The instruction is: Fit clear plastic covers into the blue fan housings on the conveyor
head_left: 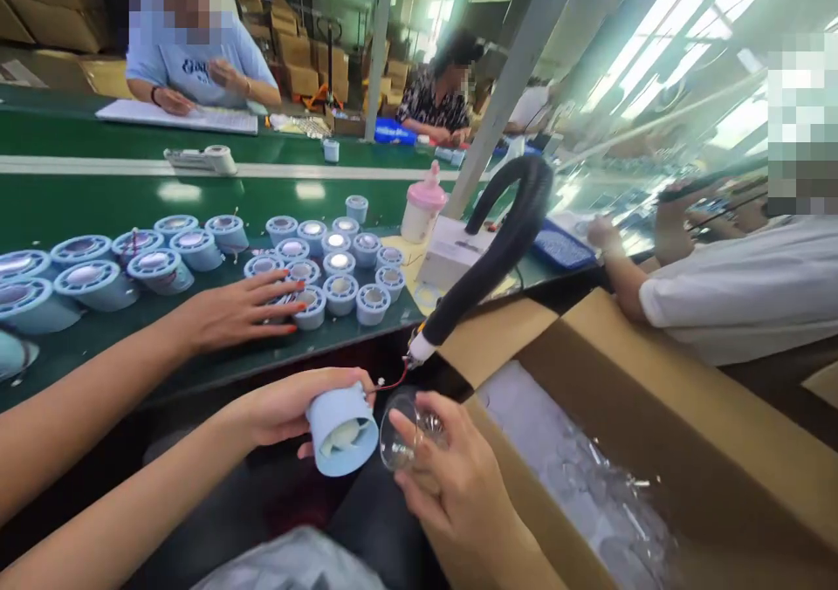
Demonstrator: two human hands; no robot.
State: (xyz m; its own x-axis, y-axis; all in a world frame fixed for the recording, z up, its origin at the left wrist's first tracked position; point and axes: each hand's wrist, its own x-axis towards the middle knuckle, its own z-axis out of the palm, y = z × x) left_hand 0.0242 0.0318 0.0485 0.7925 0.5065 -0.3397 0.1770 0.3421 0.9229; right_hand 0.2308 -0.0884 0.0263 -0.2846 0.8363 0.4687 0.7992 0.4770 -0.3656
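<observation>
Grey cloth [294,564] nearest, both grips full above it

Just above that cloth, the person's left grip [294,404] is closed around a light-blue housing [329,437], which is tilted so its open end turns toward the person and shows pale blades [344,435] inside. The right grip [455,463] curls its fingers about a clear cup [393,450], its mouth just beside the housing; I cannot tell whether the two touch. From the housing, a red wire [394,385] runs to the pale tip of a bent black hose [484,267], which arches over beside a white box [451,254].

To the right, an open cardboard box [628,337] holds clear plastic pieces [589,485]. On the green surface [78,197] ahead, similar light-blue units [340,291] stand in clusters, and a co-worker's hand [242,315] with red nails reaches over some of them. A pink-topped bottle [424,210] stands near the white box. Across the way, another co-worker [202,62] in a light-blue shirt faces this side.
</observation>
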